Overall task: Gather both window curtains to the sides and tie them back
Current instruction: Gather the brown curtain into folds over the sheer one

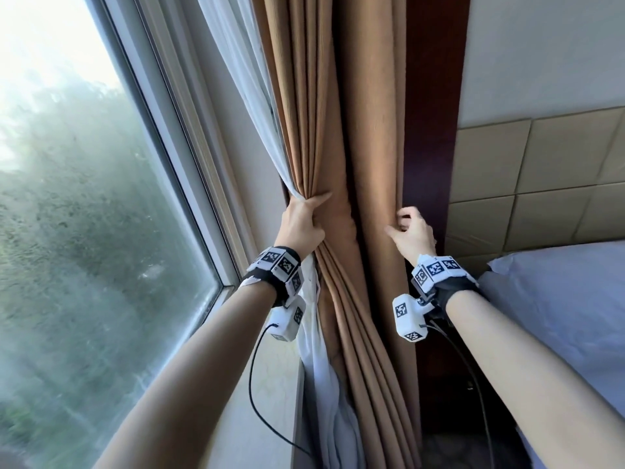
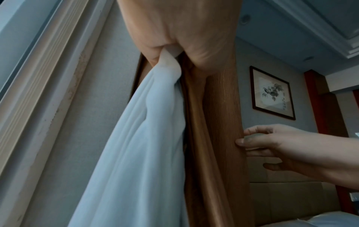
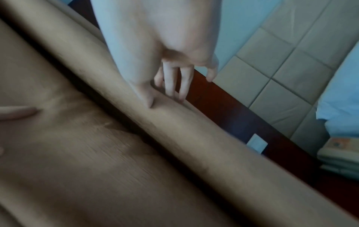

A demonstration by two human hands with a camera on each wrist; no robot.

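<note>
A tan curtain (image 1: 368, 130) hangs in folds at the window's right side, with a white sheer curtain (image 1: 236, 62) beside it on the window side. My left hand (image 1: 304, 218) grips the tan folds and the sheer bunched together at mid-height. The left wrist view shows the sheer (image 2: 145, 138) and tan cloth (image 2: 219, 107) falling out of that grip. My right hand (image 1: 411, 231) is at the rightmost tan fold. Its thumb lies on the front of the fold (image 3: 174, 138) and its fingers (image 3: 170, 86) touch the fold's far edge, loosely spread. No tie-back is in view.
The window pane (image 1: 84, 198) and its pale frame (image 1: 189, 164) fill the left. A dark wood panel (image 1: 429, 130) stands right of the curtain, then a padded headboard (image 1: 541, 181) and a white pillow (image 1: 558, 299). A framed picture (image 2: 272, 93) hangs above. A wall socket (image 3: 257, 143) sits on the panel.
</note>
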